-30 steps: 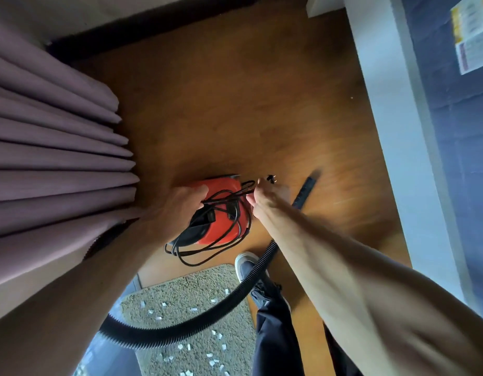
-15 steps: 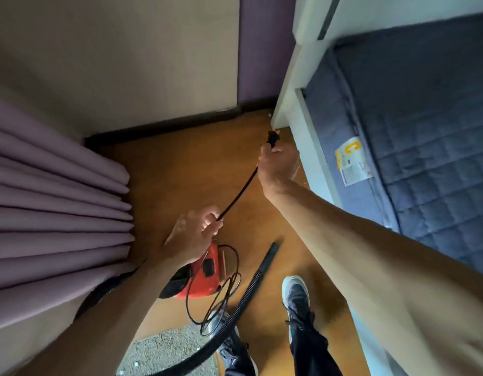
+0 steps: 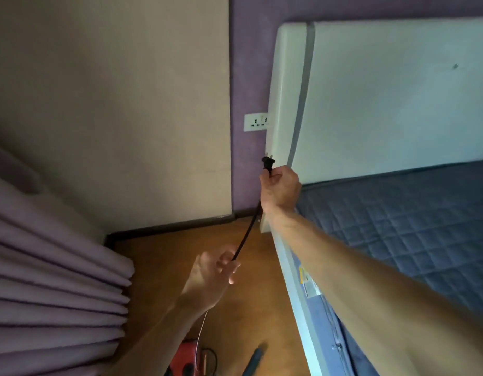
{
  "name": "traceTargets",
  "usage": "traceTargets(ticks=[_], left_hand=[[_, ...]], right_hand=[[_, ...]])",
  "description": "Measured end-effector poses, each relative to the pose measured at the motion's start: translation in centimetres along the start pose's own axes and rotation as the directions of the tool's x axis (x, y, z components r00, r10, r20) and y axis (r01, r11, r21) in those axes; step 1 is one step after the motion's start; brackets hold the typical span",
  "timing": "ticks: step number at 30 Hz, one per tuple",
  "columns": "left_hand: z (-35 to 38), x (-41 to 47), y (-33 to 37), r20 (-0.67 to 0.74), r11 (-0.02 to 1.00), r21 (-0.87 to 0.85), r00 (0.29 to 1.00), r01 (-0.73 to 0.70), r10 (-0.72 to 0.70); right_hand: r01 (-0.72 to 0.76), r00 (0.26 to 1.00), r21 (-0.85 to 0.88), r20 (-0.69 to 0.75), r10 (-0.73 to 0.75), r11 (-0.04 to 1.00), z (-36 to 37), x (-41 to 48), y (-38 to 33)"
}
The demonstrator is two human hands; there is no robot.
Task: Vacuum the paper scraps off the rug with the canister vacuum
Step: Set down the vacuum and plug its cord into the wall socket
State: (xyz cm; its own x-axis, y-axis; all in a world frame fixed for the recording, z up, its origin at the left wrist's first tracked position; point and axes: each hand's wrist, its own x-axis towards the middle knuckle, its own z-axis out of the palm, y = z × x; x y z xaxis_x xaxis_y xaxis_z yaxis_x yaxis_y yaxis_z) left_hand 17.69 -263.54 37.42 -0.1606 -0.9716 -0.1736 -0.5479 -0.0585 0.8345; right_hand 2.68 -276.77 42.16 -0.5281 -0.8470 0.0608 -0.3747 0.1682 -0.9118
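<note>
A brown wooden floor (image 3: 167, 267) runs to a dark skirting board (image 3: 167, 227) under a beige wall (image 3: 113, 104). Beside the wall is a purple strip (image 3: 248, 63) carrying one white socket plate (image 3: 255, 122), partly hidden by the bed's white headboard (image 3: 397, 90). One blue quilted mattress (image 3: 411, 226) fills the right side, and one purple curtain (image 3: 45, 280) hangs in folds on the left.

The right hand (image 3: 280, 187) is raised at the headboard's edge, below the socket plate, with its fingers curled tight round the base of one black plug (image 3: 268, 163), prongs pointing up. One black cord (image 3: 248, 230) slopes down from it to the left hand (image 3: 212, 275), whose fingers are loosely curled round it above the floor.

One red vacuum (image 3: 184, 358) sits on the floor at the bottom edge of the view, mostly cut off, with the dark end of its hose (image 3: 256, 358) just beside it.
</note>
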Motion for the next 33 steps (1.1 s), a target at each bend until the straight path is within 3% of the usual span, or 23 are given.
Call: traceTargets(ticks=[7, 12, 19, 24, 33], left_hand=[[-0.7, 2.1, 10.1, -0.082, 0.998, -0.043, 0.996, 0.043, -0.046], [-1.5, 3.7, 16.5, -0.083, 1.0, -0.006, 0.997, -0.004, 0.003], [-3.2, 5.6, 24.2, -0.194, 0.997, -0.06, 0.98, -0.049, 0.036], [-5.2, 6.3, 28.3, -0.205, 0.985, -0.166, 0.979, -0.047, 0.012], [-11.3, 7.5, 31.5, -0.278, 0.978, -0.152, 0.955, -0.146, 0.1]], right_hand=[[0.163, 0.986, 0.03, 0.016, -0.163, 0.986, -5.3, 4.8, -7.2], [0.24, 0.971, 0.06, -0.012, -0.24, 0.969, -8.7, 7.6, -12.4], [0.335, 0.94, 0.085, -0.094, -0.328, 0.938, -12.6, 10.8, -19.8], [0.416, 0.907, 0.098, -0.115, -0.405, 0.904, -14.0, 11.4, -25.1], [0.535, 0.84, 0.106, -0.174, -0.514, 0.838, -14.4, 11.2, -33.0]])
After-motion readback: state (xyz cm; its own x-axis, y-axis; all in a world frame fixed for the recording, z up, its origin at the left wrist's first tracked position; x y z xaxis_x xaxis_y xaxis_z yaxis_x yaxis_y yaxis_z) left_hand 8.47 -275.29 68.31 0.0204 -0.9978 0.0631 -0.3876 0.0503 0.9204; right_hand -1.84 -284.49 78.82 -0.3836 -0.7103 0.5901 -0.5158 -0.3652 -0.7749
